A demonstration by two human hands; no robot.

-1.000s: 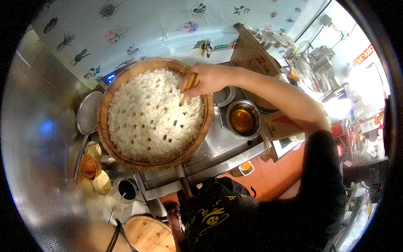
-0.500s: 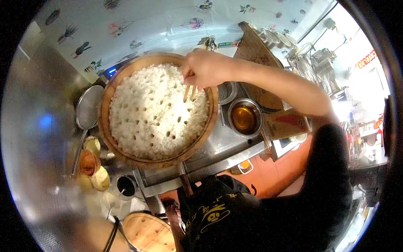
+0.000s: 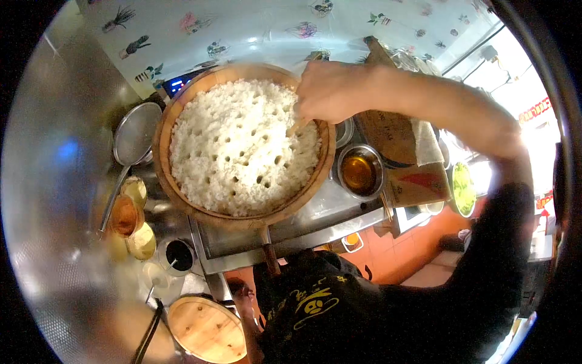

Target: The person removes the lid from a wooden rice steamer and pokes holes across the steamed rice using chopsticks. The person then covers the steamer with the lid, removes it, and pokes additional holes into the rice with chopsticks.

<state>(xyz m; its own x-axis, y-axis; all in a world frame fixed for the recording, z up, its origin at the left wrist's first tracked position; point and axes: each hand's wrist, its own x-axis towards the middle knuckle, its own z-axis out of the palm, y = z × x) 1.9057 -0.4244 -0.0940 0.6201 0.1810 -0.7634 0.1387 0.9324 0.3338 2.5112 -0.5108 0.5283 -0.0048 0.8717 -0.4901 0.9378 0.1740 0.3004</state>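
A wide wooden tub [image 3: 162, 161] is filled with white cooked rice [image 3: 233, 145], whose surface is dotted with several dark holes. My right hand [image 3: 330, 91] is closed over the tub's right rim, fingers pointing down at the rice. It grips wooden chopsticks, seen clearly a moment ago; now the hand mostly hides them, and only a short tan piece shows below the fingers. Low beside my dark apron is my left hand [image 3: 244, 295], small and dim at the counter's edge; its fingers cannot be made out.
Right of the tub stands a metal bowl of amber liquid [image 3: 359, 171], with cardboard boxes [image 3: 418, 185] beyond. To the left are a mesh strainer [image 3: 136, 133], bowls of seasoning [image 3: 127, 216] and a pot of dark sauce [image 3: 179, 256]. A round wooden lid [image 3: 206, 327] lies lower left.
The view has shifted, so the tub appears further right and higher. My right hand stays over the tub's right side, turned so that the chopsticks are now mostly covered.
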